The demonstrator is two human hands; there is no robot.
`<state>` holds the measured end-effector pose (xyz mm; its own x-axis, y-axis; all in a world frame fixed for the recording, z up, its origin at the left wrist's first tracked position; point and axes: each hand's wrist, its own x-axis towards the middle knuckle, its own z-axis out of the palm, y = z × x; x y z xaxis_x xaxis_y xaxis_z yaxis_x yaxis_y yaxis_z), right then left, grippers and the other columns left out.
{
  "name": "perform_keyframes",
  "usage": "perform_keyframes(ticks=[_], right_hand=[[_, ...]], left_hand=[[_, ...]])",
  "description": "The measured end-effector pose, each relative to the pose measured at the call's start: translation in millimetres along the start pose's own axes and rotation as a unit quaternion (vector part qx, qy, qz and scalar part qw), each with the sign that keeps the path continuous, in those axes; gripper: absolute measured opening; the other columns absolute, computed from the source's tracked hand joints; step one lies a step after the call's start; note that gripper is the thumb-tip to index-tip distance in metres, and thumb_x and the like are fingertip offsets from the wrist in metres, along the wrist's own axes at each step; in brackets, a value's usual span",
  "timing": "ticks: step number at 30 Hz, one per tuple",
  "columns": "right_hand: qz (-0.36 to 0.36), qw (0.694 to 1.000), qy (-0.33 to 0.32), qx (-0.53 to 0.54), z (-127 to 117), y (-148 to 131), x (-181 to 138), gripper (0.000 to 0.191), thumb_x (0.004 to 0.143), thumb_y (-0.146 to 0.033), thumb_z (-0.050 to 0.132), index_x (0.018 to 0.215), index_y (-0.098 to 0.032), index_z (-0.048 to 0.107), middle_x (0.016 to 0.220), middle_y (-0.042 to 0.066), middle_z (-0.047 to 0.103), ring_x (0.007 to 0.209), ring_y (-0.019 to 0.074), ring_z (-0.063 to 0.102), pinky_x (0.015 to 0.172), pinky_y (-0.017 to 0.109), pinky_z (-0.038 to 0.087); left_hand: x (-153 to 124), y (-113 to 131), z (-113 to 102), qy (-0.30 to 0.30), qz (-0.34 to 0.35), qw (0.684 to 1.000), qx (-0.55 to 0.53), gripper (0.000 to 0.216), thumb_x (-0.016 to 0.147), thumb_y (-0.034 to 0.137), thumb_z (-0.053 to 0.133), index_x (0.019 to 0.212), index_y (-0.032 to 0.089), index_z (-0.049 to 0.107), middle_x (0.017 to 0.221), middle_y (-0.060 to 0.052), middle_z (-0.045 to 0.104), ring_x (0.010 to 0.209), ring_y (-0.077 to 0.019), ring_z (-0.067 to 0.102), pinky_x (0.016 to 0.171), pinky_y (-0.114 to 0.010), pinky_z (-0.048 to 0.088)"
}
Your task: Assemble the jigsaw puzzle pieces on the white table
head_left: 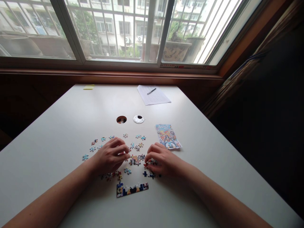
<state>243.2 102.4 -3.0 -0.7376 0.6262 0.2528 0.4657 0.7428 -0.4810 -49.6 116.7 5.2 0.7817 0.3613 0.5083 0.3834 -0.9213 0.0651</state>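
Note:
My left hand (111, 155) hovers over the left part of a spread of loose jigsaw pieces, its fingers curled towards the thumb. Whatever may be between those fingertips is hidden. At the right of the spread, my right hand (162, 158) has its fingers bent down with a small red puzzle piece (145, 165) at the fingertips. A mixed cluster of puzzle pieces (135, 160) lies between the hands. Nearer to me is a joined corner and bottom strip of the puzzle (132, 189), dark blue with a black and tan part. Dark blue pieces (150, 174) lie below my right hand.
A colourful picture sheet (168, 136) lies beyond my right hand. Farther back are a round desk hole (121, 119), a silver grommet cover (138, 119), papers (152, 98) with a pen (151, 91), and a yellow slip (88, 87). A window borders the table's far side.

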Motion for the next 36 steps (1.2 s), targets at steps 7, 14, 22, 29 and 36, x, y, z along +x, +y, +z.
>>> perform_keyframes(ticks=[7, 14, 22, 29, 36], right_hand=[[-0.006, 1.0, -0.002, 0.0, 0.9, 1.1, -0.3, 0.012, 0.091, -0.032, 0.068, 0.099, -0.023, 0.067, 0.104, 0.006, 0.062, 0.093, 0.0191, 0.051, 0.083, 0.034, 0.044], [-0.029, 1.0, 0.0, -0.001, -0.6, 0.1, 0.9, 0.01, 0.092, -0.031, 0.065, 0.097, -0.022, 0.066, 0.102, 0.006, 0.066, 0.092, 0.0193, 0.053, 0.081, 0.033, 0.045], [-0.037, 0.999, 0.002, -0.005, 0.5, 1.4, 1.1, 0.01, 0.092, -0.03, 0.065, 0.098, -0.022, 0.065, 0.098, 0.005, 0.068, 0.092, 0.0194, 0.054, 0.08, 0.032, 0.046], [-0.042, 0.999, -0.009, 0.0, 1.0, 2.9, -0.2, 0.005, 0.092, -0.024, 0.065, 0.096, -0.023, 0.066, 0.099, 0.005, 0.068, 0.093, 0.0191, 0.054, 0.081, 0.032, 0.046], [-0.034, 0.999, -0.008, 0.013, -1.3, 0.2, 0.5, 0.005, 0.092, -0.025, 0.064, 0.097, -0.023, 0.064, 0.099, 0.005, 0.068, 0.093, 0.02, 0.054, 0.081, 0.033, 0.046]], left_hand=[[-0.3, -0.5, 0.0, -0.005, 0.013, 1.0, -0.01, 0.027, 0.088, 0.008, 0.056, 0.108, 0.023, 0.065, 0.096, -0.004, 0.065, 0.091, -0.0218, 0.049, 0.078, -0.037, 0.045], [-2.9, -2.7, 2.6, -0.022, 0.017, 1.0, -0.003, 0.04, 0.087, 0.008, 0.056, 0.121, 0.028, 0.063, 0.101, -0.004, 0.064, 0.093, -0.0216, 0.05, 0.081, -0.038, 0.046], [-2.1, -1.4, 2.1, -0.038, 0.015, 0.999, 0.007, 0.042, 0.087, 0.008, 0.057, 0.122, 0.03, 0.063, 0.103, -0.003, 0.064, 0.095, -0.0222, 0.05, 0.082, -0.038, 0.046], [-0.2, -0.1, 2.3, -0.051, 0.014, 0.998, 0.016, 0.037, 0.088, 0.01, 0.058, 0.12, 0.029, 0.064, 0.102, -0.003, 0.064, 0.096, -0.0221, 0.05, 0.084, -0.038, 0.045], [0.7, 0.2, 0.2, -0.058, 0.017, 0.998, 0.014, 0.042, 0.089, 0.01, 0.057, 0.126, 0.03, 0.062, 0.1, -0.003, 0.065, 0.096, -0.0232, 0.05, 0.082, -0.039, 0.045]])
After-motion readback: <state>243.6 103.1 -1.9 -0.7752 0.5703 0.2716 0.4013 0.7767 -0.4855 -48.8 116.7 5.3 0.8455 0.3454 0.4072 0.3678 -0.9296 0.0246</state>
